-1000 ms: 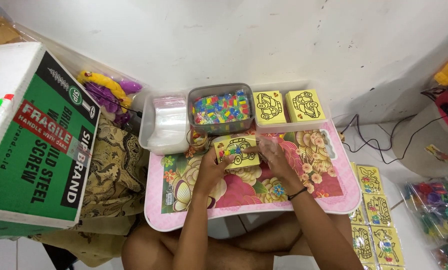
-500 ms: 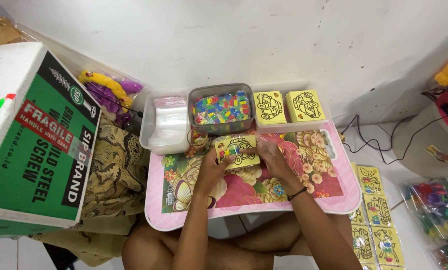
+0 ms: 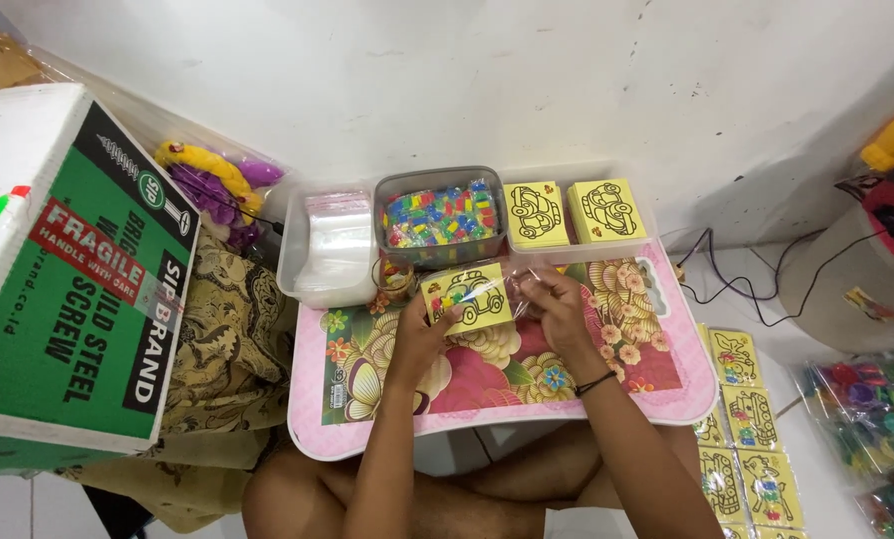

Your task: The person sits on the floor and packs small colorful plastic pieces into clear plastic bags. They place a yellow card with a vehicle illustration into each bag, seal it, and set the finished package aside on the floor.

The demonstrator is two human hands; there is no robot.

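- Your crossed legs (image 3: 447, 494) sit nearest, under the small pink desk (image 3: 666, 399) with its flower print.
- Your left hand (image 3: 417, 334) rests on the desk, its grip closed on the lower left edge of a yellow card (image 3: 467, 296) with a car drawing, held tilted just above the desk top.
- Your right hand (image 3: 557, 304) pinches a clear plastic sleeve (image 3: 522, 289) at the card's right edge; its grip is clenched on that film.
- Just beyond the card stands a grey tub (image 3: 437, 215) of small coloured pieces, with a clear tray of plastic bags (image 3: 332, 240) to its left.
- Right of the tub, two stacks of yellow cards (image 3: 572, 212) lie side by side.
- On the floor to your right lie more yellow cards (image 3: 751, 439).
- A green and white cardboard box (image 3: 67, 269) stands far left.
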